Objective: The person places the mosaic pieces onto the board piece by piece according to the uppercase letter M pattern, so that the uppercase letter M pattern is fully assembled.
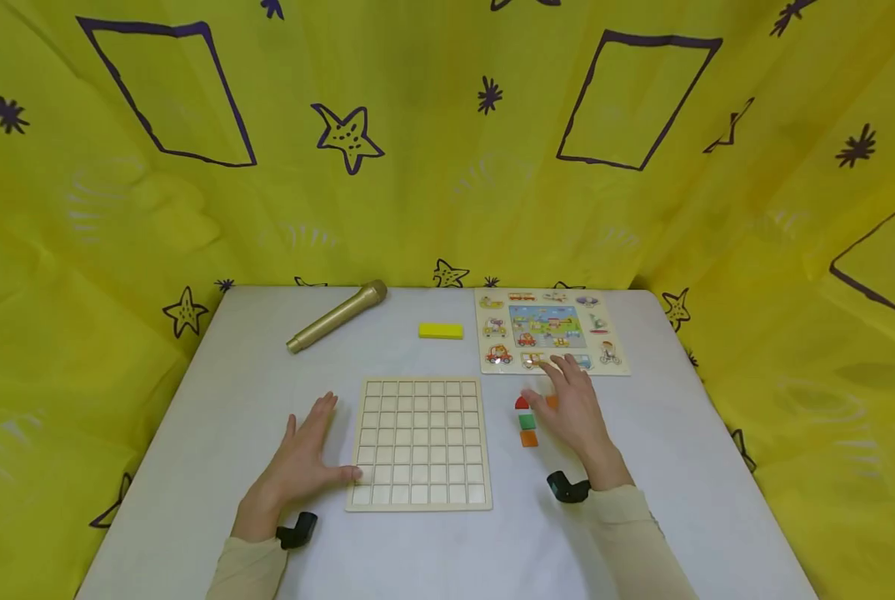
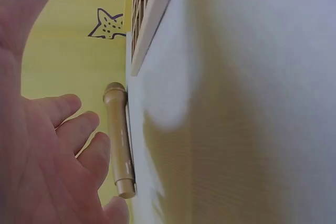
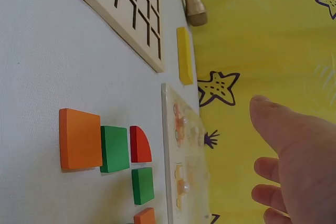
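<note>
Head view: the left hand (image 1: 303, 460), fingers apart, has its thumb at the board (image 1: 427, 444) to its right; the right hand (image 1: 577, 415), fingers also apart, hovers by the blocks (image 1: 527, 422), near the puzzle (image 1: 547, 327). Left wrist view: the mic (image 2: 119, 135) lies beyond the fingers. Right wrist view: the blocks sit clear of the fingers.

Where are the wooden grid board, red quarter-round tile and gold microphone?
Wooden grid board (image 1: 420, 437): head view, middle cell.
Red quarter-round tile (image 3: 141, 147): right wrist view, face.
Gold microphone (image 1: 333, 320): head view, handle.
</note>
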Action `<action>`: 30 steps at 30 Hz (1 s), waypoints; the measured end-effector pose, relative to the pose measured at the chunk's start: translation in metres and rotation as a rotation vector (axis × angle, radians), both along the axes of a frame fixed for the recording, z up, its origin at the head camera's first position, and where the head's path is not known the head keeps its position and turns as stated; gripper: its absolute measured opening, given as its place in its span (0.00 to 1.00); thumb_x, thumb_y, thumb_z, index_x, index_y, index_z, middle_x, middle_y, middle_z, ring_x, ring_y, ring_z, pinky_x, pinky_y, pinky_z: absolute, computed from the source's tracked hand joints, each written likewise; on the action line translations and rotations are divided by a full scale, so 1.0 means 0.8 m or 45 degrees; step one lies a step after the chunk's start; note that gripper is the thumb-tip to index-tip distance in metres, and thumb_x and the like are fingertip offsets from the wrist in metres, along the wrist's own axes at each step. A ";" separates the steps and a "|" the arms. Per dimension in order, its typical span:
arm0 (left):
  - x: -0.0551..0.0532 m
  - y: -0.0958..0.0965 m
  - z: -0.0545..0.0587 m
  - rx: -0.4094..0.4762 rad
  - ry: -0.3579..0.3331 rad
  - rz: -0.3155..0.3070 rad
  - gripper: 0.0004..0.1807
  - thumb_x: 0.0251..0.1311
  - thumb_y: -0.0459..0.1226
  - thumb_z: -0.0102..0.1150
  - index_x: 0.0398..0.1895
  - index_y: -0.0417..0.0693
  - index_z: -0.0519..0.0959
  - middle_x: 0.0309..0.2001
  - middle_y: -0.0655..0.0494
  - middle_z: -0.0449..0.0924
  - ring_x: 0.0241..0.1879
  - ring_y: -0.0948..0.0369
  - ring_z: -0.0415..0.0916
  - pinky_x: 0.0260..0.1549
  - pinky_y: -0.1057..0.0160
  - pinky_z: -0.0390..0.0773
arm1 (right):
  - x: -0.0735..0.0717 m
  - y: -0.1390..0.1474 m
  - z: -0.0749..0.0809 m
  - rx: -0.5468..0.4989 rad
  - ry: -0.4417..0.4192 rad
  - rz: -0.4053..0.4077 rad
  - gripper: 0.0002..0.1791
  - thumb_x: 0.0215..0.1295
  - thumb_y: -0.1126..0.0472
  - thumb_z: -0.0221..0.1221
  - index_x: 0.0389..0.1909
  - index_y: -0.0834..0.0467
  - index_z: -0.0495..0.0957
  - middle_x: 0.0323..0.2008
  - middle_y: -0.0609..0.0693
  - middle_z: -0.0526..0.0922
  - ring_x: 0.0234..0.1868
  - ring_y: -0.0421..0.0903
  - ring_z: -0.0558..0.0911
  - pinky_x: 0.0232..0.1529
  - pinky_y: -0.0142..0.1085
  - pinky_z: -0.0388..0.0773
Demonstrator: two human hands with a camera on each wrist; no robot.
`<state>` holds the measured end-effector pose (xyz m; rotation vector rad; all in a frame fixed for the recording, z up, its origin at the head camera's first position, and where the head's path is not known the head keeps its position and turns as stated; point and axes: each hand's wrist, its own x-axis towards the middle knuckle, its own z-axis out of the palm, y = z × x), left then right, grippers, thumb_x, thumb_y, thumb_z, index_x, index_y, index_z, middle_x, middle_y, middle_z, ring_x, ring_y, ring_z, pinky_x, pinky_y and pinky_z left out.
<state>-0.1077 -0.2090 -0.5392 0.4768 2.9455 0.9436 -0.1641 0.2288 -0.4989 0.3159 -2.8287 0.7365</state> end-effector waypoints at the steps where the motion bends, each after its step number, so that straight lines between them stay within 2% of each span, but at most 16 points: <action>1: 0.002 -0.001 -0.002 -0.007 -0.007 0.006 0.70 0.37 0.64 0.74 0.76 0.37 0.48 0.76 0.40 0.46 0.74 0.45 0.43 0.65 0.33 0.35 | -0.001 0.000 0.000 -0.006 0.005 0.006 0.33 0.64 0.47 0.64 0.62 0.66 0.72 0.65 0.66 0.66 0.72 0.64 0.54 0.67 0.62 0.47; 6: 0.013 -0.003 -0.009 -0.035 -0.022 0.033 0.71 0.36 0.66 0.73 0.76 0.36 0.48 0.76 0.39 0.46 0.74 0.45 0.43 0.65 0.34 0.34 | -0.003 0.001 -0.004 -0.029 0.023 0.038 0.29 0.62 0.52 0.66 0.58 0.66 0.75 0.60 0.66 0.71 0.69 0.66 0.58 0.66 0.63 0.49; 10: 0.019 -0.005 -0.011 -0.045 -0.034 0.042 0.72 0.35 0.67 0.72 0.76 0.36 0.48 0.76 0.40 0.45 0.74 0.45 0.42 0.65 0.34 0.34 | -0.006 0.000 -0.008 -0.041 0.009 0.057 0.27 0.61 0.55 0.68 0.57 0.66 0.77 0.57 0.65 0.73 0.64 0.65 0.65 0.64 0.59 0.56; 16: 0.023 -0.004 -0.009 -0.049 -0.059 0.021 0.72 0.34 0.68 0.72 0.76 0.35 0.49 0.76 0.40 0.45 0.74 0.45 0.41 0.65 0.35 0.33 | -0.012 0.000 -0.012 -0.025 0.008 0.106 0.22 0.59 0.59 0.69 0.52 0.66 0.81 0.51 0.64 0.76 0.53 0.62 0.72 0.55 0.55 0.68; 20: 0.022 -0.004 -0.010 -0.033 -0.074 0.002 0.72 0.33 0.67 0.72 0.76 0.36 0.49 0.76 0.41 0.45 0.74 0.45 0.41 0.65 0.34 0.33 | -0.018 0.003 -0.017 -0.018 -0.004 0.143 0.20 0.58 0.62 0.70 0.50 0.67 0.82 0.47 0.63 0.76 0.48 0.61 0.72 0.48 0.52 0.71; 25: 0.022 -0.003 -0.012 -0.009 -0.109 -0.017 0.72 0.32 0.67 0.73 0.76 0.37 0.50 0.76 0.43 0.45 0.74 0.46 0.40 0.65 0.35 0.32 | -0.023 0.010 -0.025 -0.066 -0.093 0.152 0.21 0.58 0.61 0.70 0.50 0.67 0.82 0.48 0.62 0.75 0.50 0.60 0.70 0.48 0.52 0.71; 30: 0.024 -0.002 -0.016 0.002 -0.134 -0.025 0.72 0.33 0.67 0.73 0.76 0.38 0.49 0.76 0.43 0.45 0.74 0.47 0.41 0.65 0.36 0.31 | -0.025 0.015 -0.031 -0.108 -0.160 0.173 0.21 0.59 0.60 0.69 0.51 0.66 0.81 0.51 0.61 0.75 0.54 0.61 0.70 0.54 0.54 0.70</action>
